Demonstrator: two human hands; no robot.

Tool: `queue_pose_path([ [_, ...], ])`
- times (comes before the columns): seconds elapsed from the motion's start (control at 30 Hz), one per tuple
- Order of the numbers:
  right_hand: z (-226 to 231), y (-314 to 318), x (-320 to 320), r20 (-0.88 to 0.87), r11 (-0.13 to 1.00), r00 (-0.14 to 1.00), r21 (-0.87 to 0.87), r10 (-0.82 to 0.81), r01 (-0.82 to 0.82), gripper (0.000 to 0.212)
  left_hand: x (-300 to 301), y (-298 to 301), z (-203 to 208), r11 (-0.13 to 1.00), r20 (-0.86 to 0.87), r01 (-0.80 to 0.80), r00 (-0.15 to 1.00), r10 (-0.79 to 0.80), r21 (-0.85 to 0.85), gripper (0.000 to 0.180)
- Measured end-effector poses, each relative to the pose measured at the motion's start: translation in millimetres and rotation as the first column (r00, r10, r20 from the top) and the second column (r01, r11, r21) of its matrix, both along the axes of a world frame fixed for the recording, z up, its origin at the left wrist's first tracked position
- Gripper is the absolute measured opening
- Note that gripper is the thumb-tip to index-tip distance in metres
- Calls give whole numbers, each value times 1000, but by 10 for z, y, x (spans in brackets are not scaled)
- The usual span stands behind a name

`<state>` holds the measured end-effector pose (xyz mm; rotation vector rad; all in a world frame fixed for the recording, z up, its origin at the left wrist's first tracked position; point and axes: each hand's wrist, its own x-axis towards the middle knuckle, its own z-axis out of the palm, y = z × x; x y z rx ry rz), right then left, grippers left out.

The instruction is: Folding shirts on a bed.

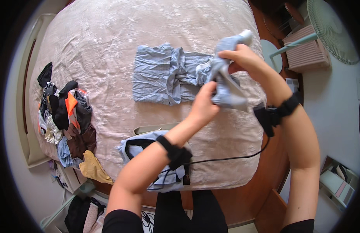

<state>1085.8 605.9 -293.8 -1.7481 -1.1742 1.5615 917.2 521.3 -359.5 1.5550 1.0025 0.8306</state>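
Observation:
A wrinkled blue-grey garment point(152, 75) lies folded into a rough rectangle on the bed, its right part gathered up into my hands. My left hand point(205, 103) pinches the raised cloth at its lower left. Higher up and to the right, my right hand point(244, 60) grips the same bunched cloth between thumb and fingers. A whitish end sticks up past the right hand, and a loose flap hangs below, blurred by motion. The garment's exact kind cannot be made out. Black straps with small devices circle both my wrists.
The bed point(110, 23) has a pale pink patterned cover. A heap of mixed clothes point(55, 105) lies at left, with a yellow cloth point(95, 167) beside it. Light blue clothing point(127, 149) lies under my left forearm. A black cable point(226, 159) crosses the front. A fan point(335, 31) stands at right.

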Motion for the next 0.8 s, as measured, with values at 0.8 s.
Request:
queue_pose_path([
  [0.8,-908,464,-637,-216,994,976,-103,1,-24,44,-1212,427,-610,468,205,-538,477,855,-701,39],
])
